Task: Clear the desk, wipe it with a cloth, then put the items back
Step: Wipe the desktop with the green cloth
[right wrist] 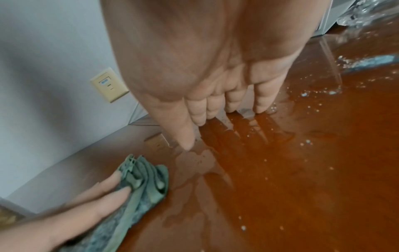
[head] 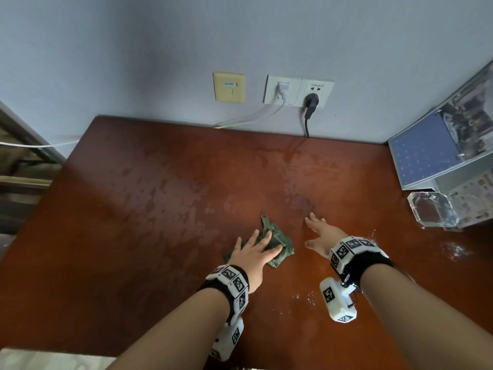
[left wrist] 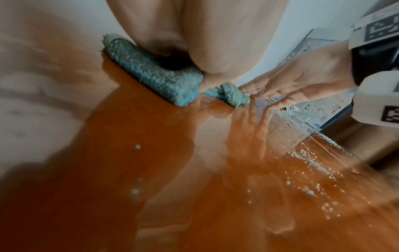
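Note:
A crumpled green cloth [head: 284,247] lies on the wet, reddish-brown desk [head: 160,196] near its front middle. My left hand [head: 260,244] presses down on the cloth with spread, straight fingers. The left wrist view has the cloth [left wrist: 155,75] squeezed under my palm. Just right of the cloth, my right hand [head: 317,231] is open, its fingertips [right wrist: 228,105] touching the bare wet wood. From the right wrist view, the left fingers [right wrist: 101,194] lie over the cloth [right wrist: 146,184]. Neither hand grips anything.
A clear glass ashtray [head: 432,212] stands at the desk's right edge, beside a box and a blue binder [head: 424,156]. Wall sockets [head: 298,92] with plugged cables sit behind the desk. Water droplets [head: 453,249] dot the right front area.

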The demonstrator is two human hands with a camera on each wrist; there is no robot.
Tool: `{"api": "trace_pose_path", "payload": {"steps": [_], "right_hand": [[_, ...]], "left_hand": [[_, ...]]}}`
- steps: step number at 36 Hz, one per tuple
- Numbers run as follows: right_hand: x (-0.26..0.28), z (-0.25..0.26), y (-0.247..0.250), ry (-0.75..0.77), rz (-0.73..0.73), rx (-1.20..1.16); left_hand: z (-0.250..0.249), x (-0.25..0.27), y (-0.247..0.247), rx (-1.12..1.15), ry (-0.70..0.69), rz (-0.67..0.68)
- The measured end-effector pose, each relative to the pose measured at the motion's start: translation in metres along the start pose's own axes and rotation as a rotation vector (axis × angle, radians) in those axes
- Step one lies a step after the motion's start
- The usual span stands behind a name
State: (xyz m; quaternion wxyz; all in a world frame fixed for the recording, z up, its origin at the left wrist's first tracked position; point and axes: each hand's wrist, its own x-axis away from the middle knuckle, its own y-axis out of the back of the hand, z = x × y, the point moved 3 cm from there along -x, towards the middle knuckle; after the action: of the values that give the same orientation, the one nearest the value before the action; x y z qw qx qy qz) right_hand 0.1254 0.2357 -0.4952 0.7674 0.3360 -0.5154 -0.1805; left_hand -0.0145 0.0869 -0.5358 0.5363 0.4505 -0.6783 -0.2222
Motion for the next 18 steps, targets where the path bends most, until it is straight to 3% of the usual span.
{"api": "trace_pose_path", "payload": {"steps": [7, 13, 18], "right_hand": [[0.014, -0.004, -0.004, 0.024, -0.001, -0.003], [0.018, -0.007, -0.02, 0.054, 0.041, -0.072], [0.016, -0.01, -0.025, 0.074, 0.06, -0.092]], "left_hand": [[0.01, 0.005, 0.025, 0.034, 0.006, 0.101], [0.031, -0.01, 0.061, 0.096, 0.141, 0.021], [0.037, -0.021, 0.063, 0.095, 0.15, -0.057]]}}
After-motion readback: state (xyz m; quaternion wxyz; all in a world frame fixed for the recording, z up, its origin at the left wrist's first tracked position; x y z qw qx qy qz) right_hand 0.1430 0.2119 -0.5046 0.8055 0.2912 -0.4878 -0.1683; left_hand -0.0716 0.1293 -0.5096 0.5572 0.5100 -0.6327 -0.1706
